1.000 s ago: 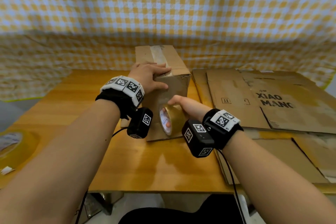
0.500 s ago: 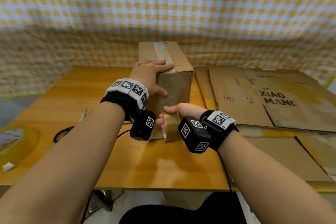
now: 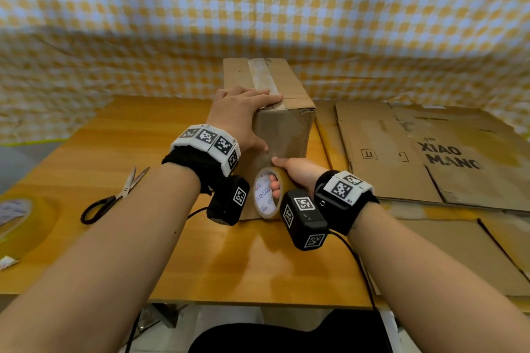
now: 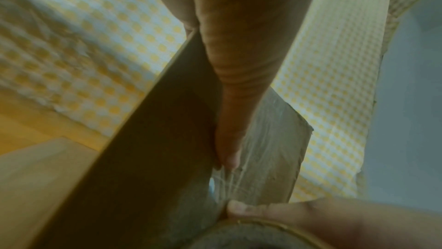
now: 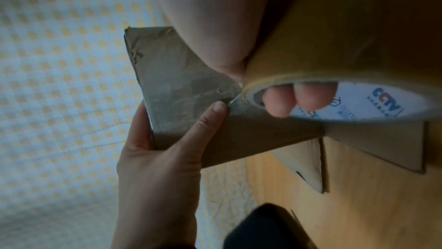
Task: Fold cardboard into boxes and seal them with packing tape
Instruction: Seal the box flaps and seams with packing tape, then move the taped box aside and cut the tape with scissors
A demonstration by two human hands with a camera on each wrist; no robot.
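Observation:
A brown cardboard box [image 3: 284,135] stands on the wooden table [image 3: 258,266], with old tape along its top seam. My left hand [image 3: 243,117] lies over its near top edge, fingers flat on top and thumb [image 4: 239,83] pressed straight down the near face. My right hand [image 3: 292,172] grips a roll of tan packing tape [image 3: 266,195], fingers through the white core and thumb on the outside. The roll [image 5: 347,45] sits against the box's near face [image 5: 172,83], just below the left thumb tip [image 5: 219,106]. Shiny tape covers that face.
Black-handled scissors [image 3: 114,198] lie on the table to the left. A second tape roll [image 3: 17,218] sits at the far left edge. Flattened cardboard sheets [image 3: 401,157] cover the table's right side. Checked cloth [image 3: 258,8] hangs behind.
My right hand has turned the roll so its white core shows again and lifted it slightly along the near face. The left hand stays on the box's top edge.

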